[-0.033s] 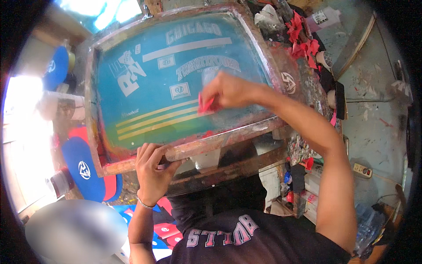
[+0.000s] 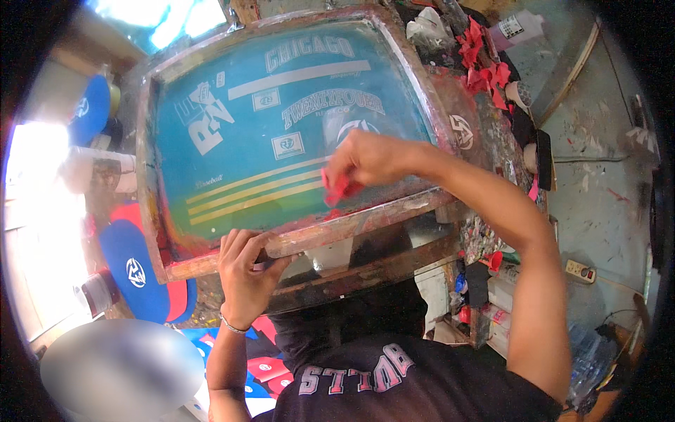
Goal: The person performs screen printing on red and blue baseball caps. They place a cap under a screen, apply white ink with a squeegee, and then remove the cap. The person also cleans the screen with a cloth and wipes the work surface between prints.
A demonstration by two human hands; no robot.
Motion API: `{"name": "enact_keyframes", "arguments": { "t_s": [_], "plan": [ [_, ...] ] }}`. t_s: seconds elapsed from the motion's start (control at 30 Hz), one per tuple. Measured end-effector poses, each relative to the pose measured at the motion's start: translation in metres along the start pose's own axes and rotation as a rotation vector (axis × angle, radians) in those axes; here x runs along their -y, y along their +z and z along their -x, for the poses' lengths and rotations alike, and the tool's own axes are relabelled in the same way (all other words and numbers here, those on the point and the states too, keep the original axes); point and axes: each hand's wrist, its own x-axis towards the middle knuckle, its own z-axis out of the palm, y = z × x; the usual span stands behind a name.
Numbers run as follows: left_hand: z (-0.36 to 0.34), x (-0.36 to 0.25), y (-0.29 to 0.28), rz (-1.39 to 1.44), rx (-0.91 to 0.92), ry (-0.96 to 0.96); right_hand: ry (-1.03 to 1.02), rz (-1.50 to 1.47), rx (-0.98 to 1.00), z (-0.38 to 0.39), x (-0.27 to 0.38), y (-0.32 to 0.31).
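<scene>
Pinching a crumpled red rag (image 2: 340, 188) in bent fingers: right hand (image 2: 373, 156), over the near-right part of a teal screen (image 2: 239, 148). Rag sits just past the right ends of the yellow stripes (image 2: 253, 193), near the front rail. Left hand (image 2: 245, 271) grasps that rail of the wooden frame (image 2: 351, 227), fingers curled over, thumb lower; probably there to steady it. Rag likely bunched to keep skin off the mesh, judgement only. Red scraps (image 2: 496, 75) lie beyond the frame's right side, perhaps put there for easy reach.

Hard to make out: right fingertips, blurred and partly buried in rag; can't tell how firmly it presses. Round emblem (image 2: 357, 126) partly covered by right hand. Frame's underside hidden, so can't say what it rests on. Far left washed out by glare; blurred oval (image 2: 119, 369) at lower left masks whatever's there. Forearms cut by nothing important; left one leaves at the lower edge.
</scene>
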Motion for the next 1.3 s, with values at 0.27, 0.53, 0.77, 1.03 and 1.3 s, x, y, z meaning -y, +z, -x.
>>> {"name": "enact_keyframes", "arguments": {
  "t_s": [0.27,0.53,0.77,1.03,1.3],
  "plan": [
    [-0.006,-0.001,0.005,0.001,-0.046,0.044,0.442,-0.36,-0.365,0.068,-0.012,-0.056],
    [-0.002,0.002,0.005,0.005,-0.062,0.036,0.258,0.596,-0.322,0.063,0.019,-0.021],
    [-0.004,-0.001,0.002,-0.016,-0.006,0.004,0.165,0.393,-0.176,0.059,0.008,-0.023],
    [-0.006,0.001,0.003,-0.002,-0.039,0.05,0.11,0.423,-0.342,-0.003,-0.049,-0.048],
    [-0.004,0.004,0.002,-0.018,-0.027,0.048,-0.064,0.282,-0.087,-0.02,-0.031,-0.017]
  ]
}}
